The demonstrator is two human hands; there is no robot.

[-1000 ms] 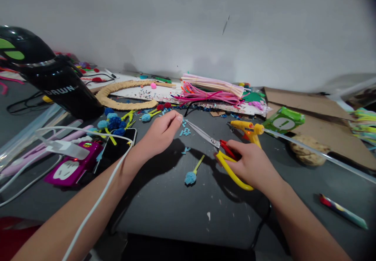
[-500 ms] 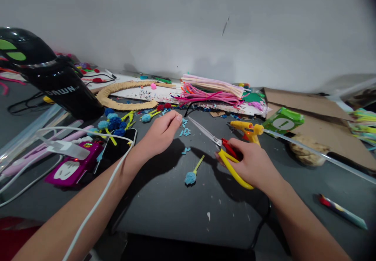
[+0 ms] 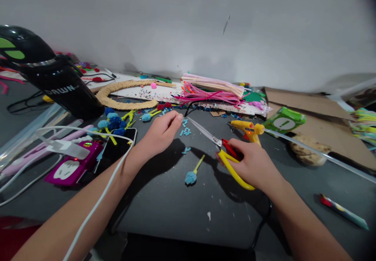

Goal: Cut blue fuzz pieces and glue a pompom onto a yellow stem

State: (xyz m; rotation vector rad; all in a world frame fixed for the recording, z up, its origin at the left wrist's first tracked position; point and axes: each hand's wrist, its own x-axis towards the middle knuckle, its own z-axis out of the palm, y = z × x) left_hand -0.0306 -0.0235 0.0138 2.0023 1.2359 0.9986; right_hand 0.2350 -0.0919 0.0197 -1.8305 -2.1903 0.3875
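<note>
My right hand (image 3: 249,161) grips scissors (image 3: 219,143) with red and yellow handles. Their blades look closed and point up and left, the tip close to my left fingertips. My left hand (image 3: 164,132) is closed in a pinch; whatever its fingers hold is hidden or too small to name. Small cut light-blue pieces (image 3: 185,131) lie on the grey table just right of and below that hand. Nearer to me rests a light-blue flower (image 3: 190,177) on a yellow-green stem. A yellow glue gun (image 3: 248,128) lies behind my right hand.
At left stand a black bottle (image 3: 67,89) and a purple power strip (image 3: 72,165), with a white cable crossing my left forearm. Blue flowers (image 3: 116,122), a tan wrapped ring (image 3: 126,105) and pink pipe cleaners (image 3: 210,92) lie behind. A green packet (image 3: 284,121) is at right.
Almost nothing differs. Both hands and the scissors keep nearly the same place, with only a slight shift of the view.
</note>
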